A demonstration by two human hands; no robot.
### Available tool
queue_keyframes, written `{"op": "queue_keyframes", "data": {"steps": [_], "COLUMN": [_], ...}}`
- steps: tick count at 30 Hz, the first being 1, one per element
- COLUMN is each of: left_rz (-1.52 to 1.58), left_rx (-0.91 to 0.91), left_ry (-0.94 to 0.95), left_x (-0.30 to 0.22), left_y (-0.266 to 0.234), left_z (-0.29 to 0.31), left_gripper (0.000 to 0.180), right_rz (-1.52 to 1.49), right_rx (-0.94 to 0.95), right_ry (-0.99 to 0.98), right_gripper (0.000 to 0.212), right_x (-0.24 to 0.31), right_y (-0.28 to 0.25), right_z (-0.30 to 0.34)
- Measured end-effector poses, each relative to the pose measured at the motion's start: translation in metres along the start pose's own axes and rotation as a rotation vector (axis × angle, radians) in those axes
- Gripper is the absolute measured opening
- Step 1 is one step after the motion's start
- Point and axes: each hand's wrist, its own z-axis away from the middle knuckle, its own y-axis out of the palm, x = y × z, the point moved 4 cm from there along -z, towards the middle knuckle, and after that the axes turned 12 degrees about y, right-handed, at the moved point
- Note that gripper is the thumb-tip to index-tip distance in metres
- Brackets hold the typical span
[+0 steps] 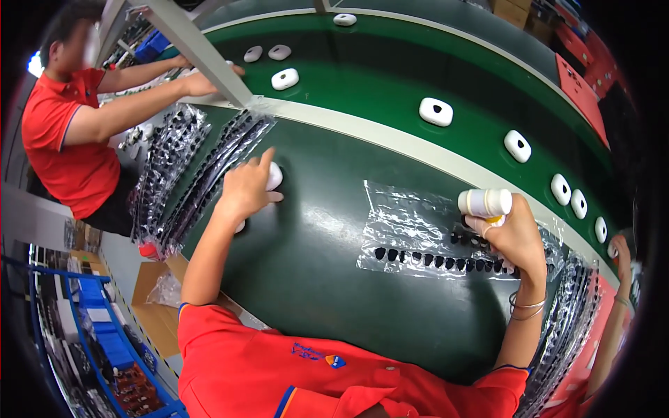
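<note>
My left hand [245, 187] grips a white rounded plastic housing [274, 177] over the green tabletop, its index finger stretched outward past the piece. The back of the hand hides part of the housing. A sliver of another white piece [240, 226] shows beside my left wrist. On the other side, my right hand [519, 233] is closed around a small white bottle [486, 203], tipped sideways; something yellow shows under it. Below that hand lies a clear plastic sheet [390, 216] carrying a row of small black pads [439, 262], partly covered by the hand.
Beyond a pale rail [362, 132], a green conveyor belt [362, 70] carries several white housings [436, 111] with dark spots. More film strips [230, 150] lie at left and right. A co-worker in red [73, 139] reaches in beside a metal post [198, 52]; another person's hand [619, 249] is far right.
</note>
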Motion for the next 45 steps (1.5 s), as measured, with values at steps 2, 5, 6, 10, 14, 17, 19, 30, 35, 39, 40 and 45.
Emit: {"op": "queue_keyframes", "data": {"steps": [2, 5, 6, 10, 14, 17, 19, 30, 35, 39, 40, 45], "left_rz": [0.132, 0.437, 0.578, 0.926, 1.363, 1.562, 1.625, 1.792, 1.829, 1.791, 1.792, 1.843], "left_rx": [-0.104, -0.326, -0.336, -0.209, -0.097, 0.034, -0.011, 0.112, 0.205, 0.206, 0.184, 0.219], "left_ry": [0.051, 0.324, 0.431, 0.750, 0.836, 0.766, 0.781, 0.690, 0.737, 0.713, 0.733, 0.786], "left_x": [0.007, -0.031, -0.050, -0.138, -0.199, -0.220, -0.223, -0.223, -0.219, -0.215, -0.213, -0.212], "left_y": [0.004, -0.013, -0.016, -0.025, -0.032, -0.032, -0.028, -0.030, -0.034, -0.036, -0.034, -0.020], "left_z": [-0.003, -0.014, -0.020, -0.031, -0.034, -0.031, -0.031, -0.028, -0.029, -0.031, -0.033, -0.044], "left_gripper": [0.067, 0.051, 0.049, 0.055, 0.064, 0.061, 0.061, 0.058, 0.050, 0.046, 0.045, 0.043], "right_rz": [-0.032, -0.088, -0.169, -0.312, -0.376, -0.415, -0.387, -0.415, -0.237, -0.439, -0.321, -0.027], "right_rx": [-0.057, -0.110, -0.125, -0.156, -0.186, -0.239, -0.262, -0.245, -0.293, -0.520, -0.466, -0.176], "right_ry": [-0.001, 0.122, 0.135, 0.034, -0.050, -0.071, -0.064, -0.142, -0.271, -0.370, -0.457, -0.117], "right_gripper": [0.024, 0.034, 0.032, 0.024, 0.021, 0.024, 0.026, 0.018, 0.031, 0.037, 0.037, 0.032], "right_x": [0.005, 0.010, 0.011, 0.023, 0.026, 0.019, 0.019, 0.020, 0.019, 0.033, 0.037, 0.024], "right_y": [-0.003, -0.005, -0.005, -0.007, -0.009, -0.010, -0.011, -0.006, -0.007, -0.010, -0.009, 0.009], "right_z": [0.007, 0.014, 0.016, 0.024, 0.023, 0.021, 0.019, 0.020, 0.022, 0.034, 0.038, 0.021]}}
